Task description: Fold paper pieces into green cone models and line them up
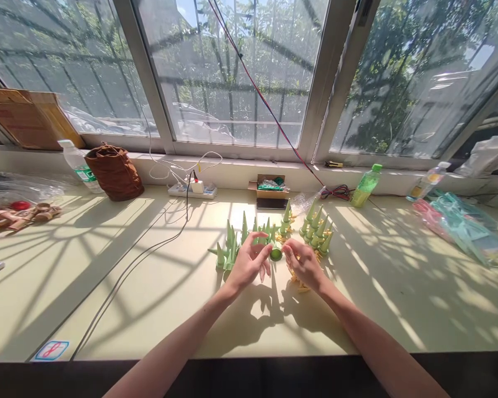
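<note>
Between my hands a pale green plastic cone (pixel 276 254) is tilted so that its hollow round base faces me. My left hand (pixel 251 262) has its thumb and index finger at the cone's left side, gripping it, with the other fingers hanging loosely. To the right of the cone, my right hand (pixel 302 265) is closed in a pinch; whatever lies between its fingertips is too small to make out. Upright green cones (pixel 228 246) stand in a group by my left hand, and another cluster of cones (pixel 316 229) stands beyond my right. Small yellow pieces (pixel 302 286) lie partly hidden under the right hand.
Along the windowsill side stand a small cardboard box (pixel 271 193), a power strip (pixel 193 190), a brown pouch (pixel 114 171) and a green bottle (pixel 366 186). A dark cable (pixel 136 257) crosses the table on the left. Plastic-wrapped items (pixel 468 226) lie at right.
</note>
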A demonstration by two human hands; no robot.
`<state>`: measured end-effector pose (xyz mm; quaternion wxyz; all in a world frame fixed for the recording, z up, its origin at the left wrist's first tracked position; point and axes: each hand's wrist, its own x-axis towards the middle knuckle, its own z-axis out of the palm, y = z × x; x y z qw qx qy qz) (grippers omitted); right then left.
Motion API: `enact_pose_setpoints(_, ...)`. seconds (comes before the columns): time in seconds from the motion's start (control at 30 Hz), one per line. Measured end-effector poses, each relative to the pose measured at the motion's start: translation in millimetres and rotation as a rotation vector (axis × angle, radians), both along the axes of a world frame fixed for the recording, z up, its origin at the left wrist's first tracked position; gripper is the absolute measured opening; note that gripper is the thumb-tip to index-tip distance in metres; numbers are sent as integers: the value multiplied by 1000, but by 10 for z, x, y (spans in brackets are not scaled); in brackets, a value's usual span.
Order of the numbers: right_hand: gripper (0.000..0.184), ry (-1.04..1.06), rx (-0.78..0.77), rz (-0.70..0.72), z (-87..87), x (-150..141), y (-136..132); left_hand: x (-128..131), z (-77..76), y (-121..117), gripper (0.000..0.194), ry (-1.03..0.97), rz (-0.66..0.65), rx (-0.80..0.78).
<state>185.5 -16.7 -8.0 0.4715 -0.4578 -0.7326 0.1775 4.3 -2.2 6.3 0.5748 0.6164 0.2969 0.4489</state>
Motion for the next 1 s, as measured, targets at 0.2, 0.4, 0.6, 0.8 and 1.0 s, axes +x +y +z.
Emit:
enact_pose_setpoints(0.2,36,-26,-52,-50,-14,10,26,-2,-8,-9,48,38,26,42)
enact_pose_setpoints(0.4,39,6,-126,-50,-20,15,38,-10,-38,-39,49,151,67,170)
enact_pose_setpoints(0.6,44,137,-242,6,-8,-11,36,-7,-141,-18,45,324,207,552)
enact_pose_setpoints(0.8,43,176,-243,-20,-19,-46,43,21,-137,-28,34,354,271,583)
enact_pose_setpoints(1.0,34,93,-31,-128,-20,-15,27,29,-45,-35,31,217,264,284)
